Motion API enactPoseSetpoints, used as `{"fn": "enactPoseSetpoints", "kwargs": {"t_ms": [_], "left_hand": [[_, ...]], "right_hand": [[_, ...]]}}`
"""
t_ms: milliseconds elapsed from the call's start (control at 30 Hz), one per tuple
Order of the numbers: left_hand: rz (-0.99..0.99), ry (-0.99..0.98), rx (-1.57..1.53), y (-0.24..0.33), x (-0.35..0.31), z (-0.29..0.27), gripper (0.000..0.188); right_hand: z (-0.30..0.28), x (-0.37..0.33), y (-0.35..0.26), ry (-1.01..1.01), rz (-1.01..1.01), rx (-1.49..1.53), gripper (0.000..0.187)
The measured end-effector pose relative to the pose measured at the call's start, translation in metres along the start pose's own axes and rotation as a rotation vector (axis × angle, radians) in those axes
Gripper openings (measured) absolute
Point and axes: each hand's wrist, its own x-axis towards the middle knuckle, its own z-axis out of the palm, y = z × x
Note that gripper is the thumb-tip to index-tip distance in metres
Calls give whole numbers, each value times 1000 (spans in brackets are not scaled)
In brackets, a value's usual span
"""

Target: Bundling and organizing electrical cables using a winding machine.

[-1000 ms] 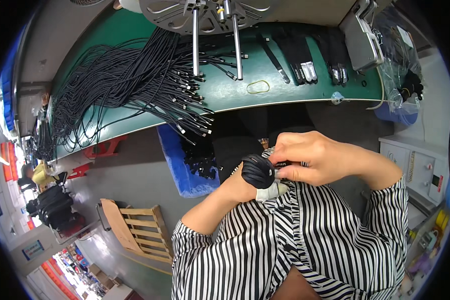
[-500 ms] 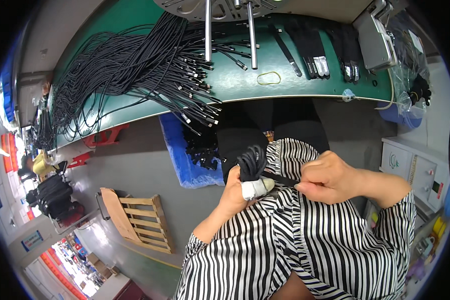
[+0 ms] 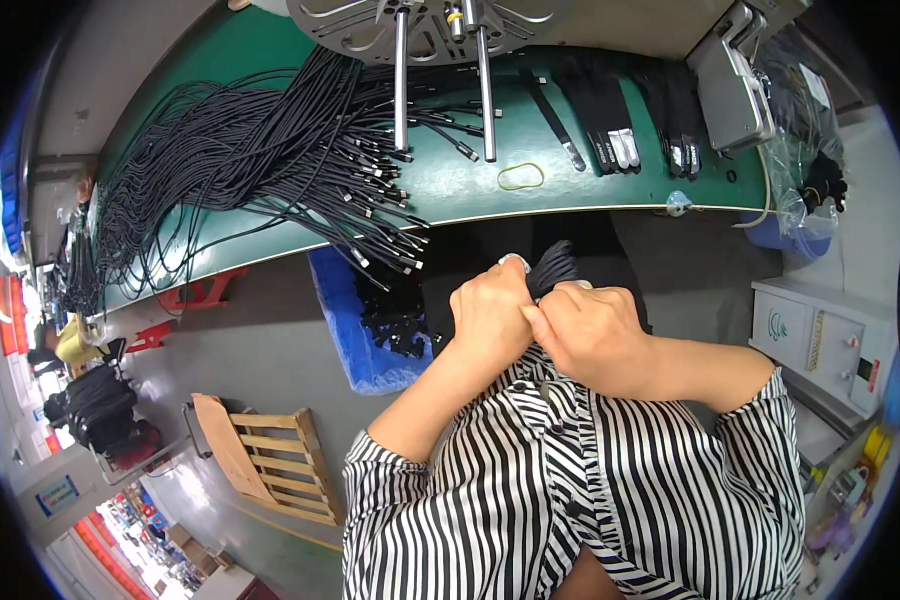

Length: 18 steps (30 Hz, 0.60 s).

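A coiled black cable [image 3: 552,268] sits between my two hands, in front of my striped shirt. My left hand [image 3: 492,312] is closed round it, with something white showing at its far side. Pressed against the left, my right hand [image 3: 598,335] has its fingers curled in at the coil. Most of the coil and whatever the right fingers pinch are hidden behind the knuckles. On the green bench ahead lies a large heap of loose black cables [image 3: 240,150] with metal plugs. Black straps [image 3: 613,125] lie in bundles to the right, and a single strap [image 3: 555,120] lies beside them.
A blue bin [image 3: 345,335] with small black pieces stands below the bench [image 3: 460,200]. Metal rods [image 3: 401,90] hang over the bench. A yellow rubber band [image 3: 521,177] lies near its edge. There is a wooden pallet [image 3: 280,450] on the floor, and a white cabinet [image 3: 815,340] at right.
My hands have come together and moved away from my body with the coil. My right hand, which was pulling a black strap out to the right, now presses against the left.
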Motion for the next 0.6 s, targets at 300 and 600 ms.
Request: {"fn": "enactPoseSetpoints", "kwargs": {"t_ms": [300,600], "left_hand": [[-4,-151,-138,-8,3,2,27],[169,221,-64,-8,-1,22,19]], "right_hand": [[-32,14,23,29,-111,27,40],[-2,14,40,-103,166,750,12]]}}
